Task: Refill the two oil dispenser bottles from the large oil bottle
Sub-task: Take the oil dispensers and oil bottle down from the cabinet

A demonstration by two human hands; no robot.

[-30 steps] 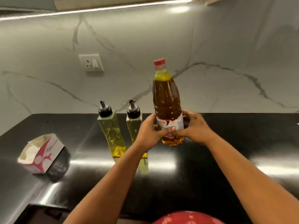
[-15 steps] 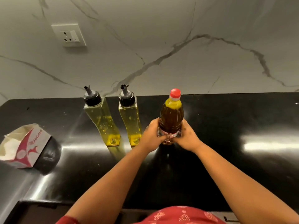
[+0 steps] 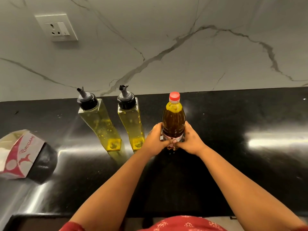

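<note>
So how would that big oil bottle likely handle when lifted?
The large oil bottle looks nearly full, so probably heavy. Tall and narrow, it may tip easily. Both hands, left hand and right hand, hold its labelled base.

"origami" in red letters on the white tissue pack (image 3: 21,152)

Large oil bottle (image 3: 173,121): amber, red cap; dispenser bottles (image 3: 100,124) (image 3: 131,124): yellow-green, black tops; bench (image 3: 233,147): glossy black; wall (image 3: 166,47): white, grey-veined.
</note>
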